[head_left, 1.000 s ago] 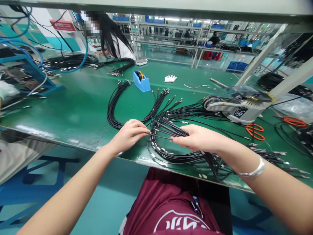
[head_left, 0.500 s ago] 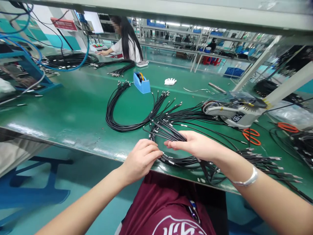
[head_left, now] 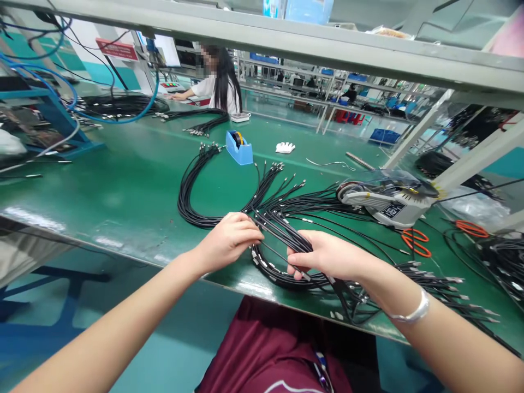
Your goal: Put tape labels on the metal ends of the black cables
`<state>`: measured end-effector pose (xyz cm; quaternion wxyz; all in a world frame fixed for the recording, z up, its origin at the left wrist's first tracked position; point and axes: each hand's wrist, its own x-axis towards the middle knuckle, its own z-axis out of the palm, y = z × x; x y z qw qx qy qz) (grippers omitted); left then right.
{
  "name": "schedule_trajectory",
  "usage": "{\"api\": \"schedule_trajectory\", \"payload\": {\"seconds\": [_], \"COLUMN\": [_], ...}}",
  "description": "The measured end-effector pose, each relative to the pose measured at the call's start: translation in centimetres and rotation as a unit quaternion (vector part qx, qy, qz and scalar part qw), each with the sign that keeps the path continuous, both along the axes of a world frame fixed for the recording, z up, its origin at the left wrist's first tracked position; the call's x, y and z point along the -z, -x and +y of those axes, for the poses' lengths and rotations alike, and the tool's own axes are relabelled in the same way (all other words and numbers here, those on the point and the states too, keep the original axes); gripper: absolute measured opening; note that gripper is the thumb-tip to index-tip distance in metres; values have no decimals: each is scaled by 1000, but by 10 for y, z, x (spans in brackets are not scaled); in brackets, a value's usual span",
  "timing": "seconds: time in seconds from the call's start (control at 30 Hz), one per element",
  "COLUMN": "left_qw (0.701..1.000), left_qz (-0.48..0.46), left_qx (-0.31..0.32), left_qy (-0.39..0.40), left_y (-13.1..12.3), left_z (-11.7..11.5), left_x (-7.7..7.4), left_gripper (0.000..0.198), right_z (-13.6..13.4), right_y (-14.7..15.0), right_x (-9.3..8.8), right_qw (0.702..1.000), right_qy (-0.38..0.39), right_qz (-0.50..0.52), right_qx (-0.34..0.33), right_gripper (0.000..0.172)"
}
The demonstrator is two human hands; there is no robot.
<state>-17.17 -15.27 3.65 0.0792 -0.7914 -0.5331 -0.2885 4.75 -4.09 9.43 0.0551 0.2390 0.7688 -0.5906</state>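
Note:
My right hand (head_left: pixel 323 254) is closed around a bundle of thin black cables (head_left: pixel 286 232), thumb on top and fingers below. To its left, my left hand (head_left: pixel 231 240) pinches a single black cable (head_left: pixel 274 250) that stretches across to the right hand's fingers. Below both hands, a curved bundle of cables with white labels (head_left: pixel 266 268) lies along the table's front edge. Past the left hand, another looped cable bundle (head_left: pixel 186 194) rests on the green table, its metal-tipped ends pointing away from me.
A blue tape dispenser (head_left: pixel 239 148) and a white glove (head_left: pixel 285 147) stand farther back. At the right are a grey machine with a reel (head_left: pixel 388 202), orange-handled scissors (head_left: pixel 416 242) and more cable ends (head_left: pixel 454 295). A shelf beam (head_left: pixel 262 38) crosses overhead. A co-worker (head_left: pixel 223 82) sits across the table.
My left hand has moved left and away from the right hand, drawing a cable out between them. The right hand keeps the bundle, its fingers now around the cable's end. The view has tilted up slightly.

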Motion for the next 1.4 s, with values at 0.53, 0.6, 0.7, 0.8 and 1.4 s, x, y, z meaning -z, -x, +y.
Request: {"api": "schedule_trajectory", "payload": {"seconds": [0.53,0.6,0.7,0.8,1.4], "left_qw": [991,961,848,800,946], "left_qz": [-6,-129,-395,-548,-305], "left_qx": [-100,-222,-345,-184,-30], "left_qy": [-84,-103,-78,160,109], "left_y": [28,18,-40,-116,-106], "left_z": [33,24,-3,-26,-55], "left_x": [16,26,34,31,37], "left_gripper": [17,17,17,22,28], "right_z": [7,7,7,5,0], "right_y": [7,9,10,9,4], "right_x": [-2,-1,2,3,-3], "right_qw": [992,993,995,996,998], "right_qy": [119,113,89,64,21], "right_qz": [8,10,40,48,-31], "right_qx": [40,38,30,27,45], "right_gripper": [13,13,11,9,7]}}
